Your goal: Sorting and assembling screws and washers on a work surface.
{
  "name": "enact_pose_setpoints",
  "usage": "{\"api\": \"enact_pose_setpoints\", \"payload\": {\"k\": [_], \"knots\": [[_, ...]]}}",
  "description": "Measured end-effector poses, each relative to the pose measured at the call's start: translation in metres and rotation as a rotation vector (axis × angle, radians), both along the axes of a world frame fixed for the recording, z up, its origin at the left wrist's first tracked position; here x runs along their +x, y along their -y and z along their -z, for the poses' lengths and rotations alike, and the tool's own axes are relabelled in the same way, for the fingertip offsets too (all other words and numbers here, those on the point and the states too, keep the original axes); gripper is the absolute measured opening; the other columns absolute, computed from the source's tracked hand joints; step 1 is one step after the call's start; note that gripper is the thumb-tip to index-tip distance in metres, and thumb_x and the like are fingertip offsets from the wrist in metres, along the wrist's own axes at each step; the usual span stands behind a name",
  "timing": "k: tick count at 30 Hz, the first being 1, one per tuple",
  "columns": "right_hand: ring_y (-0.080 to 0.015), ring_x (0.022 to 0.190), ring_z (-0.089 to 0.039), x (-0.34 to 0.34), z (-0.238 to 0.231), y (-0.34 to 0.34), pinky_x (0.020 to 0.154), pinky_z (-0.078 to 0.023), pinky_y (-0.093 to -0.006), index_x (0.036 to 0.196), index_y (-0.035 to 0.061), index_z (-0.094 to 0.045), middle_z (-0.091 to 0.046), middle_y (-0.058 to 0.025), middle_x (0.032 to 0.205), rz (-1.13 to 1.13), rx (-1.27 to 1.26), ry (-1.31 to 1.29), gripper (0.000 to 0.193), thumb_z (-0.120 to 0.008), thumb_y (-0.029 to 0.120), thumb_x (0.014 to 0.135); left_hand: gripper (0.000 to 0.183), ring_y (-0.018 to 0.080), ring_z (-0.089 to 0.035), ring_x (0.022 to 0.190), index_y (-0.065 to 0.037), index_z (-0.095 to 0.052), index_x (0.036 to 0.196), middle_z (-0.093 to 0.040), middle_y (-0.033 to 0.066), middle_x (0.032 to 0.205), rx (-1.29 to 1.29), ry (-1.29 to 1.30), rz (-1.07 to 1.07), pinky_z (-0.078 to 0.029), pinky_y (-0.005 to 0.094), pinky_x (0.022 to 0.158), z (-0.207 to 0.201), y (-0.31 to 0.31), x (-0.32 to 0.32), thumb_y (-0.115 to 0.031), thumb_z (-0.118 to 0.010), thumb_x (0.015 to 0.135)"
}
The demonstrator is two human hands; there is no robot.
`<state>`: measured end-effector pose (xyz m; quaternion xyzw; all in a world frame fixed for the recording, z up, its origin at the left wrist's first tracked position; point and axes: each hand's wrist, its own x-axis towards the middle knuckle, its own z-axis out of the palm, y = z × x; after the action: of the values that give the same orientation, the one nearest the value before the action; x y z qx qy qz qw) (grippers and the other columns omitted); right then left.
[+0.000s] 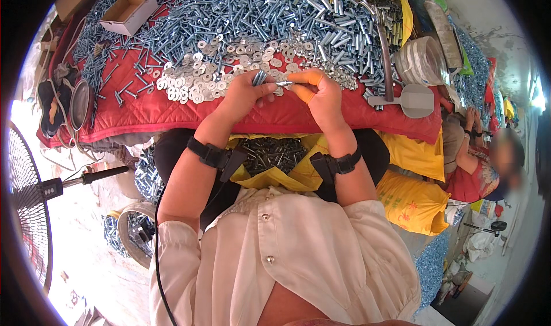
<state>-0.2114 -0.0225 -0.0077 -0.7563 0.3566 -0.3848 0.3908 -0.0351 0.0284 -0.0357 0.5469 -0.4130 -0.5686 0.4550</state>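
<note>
Above the near edge of the red quilted cloth (189, 114), my two hands meet. My left hand (248, 94) is closed around several bluish metal bolts or sleeves (260, 78), which stick up past its fingers. Between the fingertips of both hands lies a short silver metal piece (283, 83); its exact kind is too small to tell. Orange covers wrap some fingers of my right hand (320, 96), which pinches the piece's right end. Flat round washers (198, 76) spread just beyond my left hand. Small nut-like parts (342, 76) lie past the right one.
Long bolts (229, 13) heap across the far side, with metal sleeves (344, 30) to their right. An open carton (129, 14) sits far left. A grey scoop (417, 101) rests at right. Below my hands, a yellow sack (275, 179) holds dark fasteners. A fan (31, 199) stands left; another person sits right.
</note>
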Motion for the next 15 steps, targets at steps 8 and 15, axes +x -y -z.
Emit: {"api": "enact_pose_setpoints", "payload": {"k": [8,15], "knots": [[-0.0092,0.054,-0.055,-0.006,0.015,0.001,0.05,-0.043,-0.0232,0.081,-0.0003,-0.064,-0.063,-0.0059,0.069,0.191,0.336,0.023,0.015,-0.072,0.007,0.071,0.013,0.0081,-0.051,0.053,0.0,-0.057,0.092,-0.06,0.0041,0.066,-0.017,0.048,-0.01,-0.04,0.0205,0.048,0.007,0.001,-0.01,-0.011,-0.058,0.084],[-0.0096,0.062,-0.057,-0.014,0.012,0.0,0.059,-0.046,-0.0224,0.082,0.0006,-0.065,-0.063,-0.0054,0.073,0.041,-0.054,0.022,0.013,-0.071,0.003,0.071,0.013,0.008,-0.049,0.049,-0.002,-0.058,0.089,-0.059,0.0027,0.062,-0.03,0.01,0.0,-0.038,0.0218,0.045,0.006,-0.001,-0.012,-0.012,-0.06,0.082]]}}
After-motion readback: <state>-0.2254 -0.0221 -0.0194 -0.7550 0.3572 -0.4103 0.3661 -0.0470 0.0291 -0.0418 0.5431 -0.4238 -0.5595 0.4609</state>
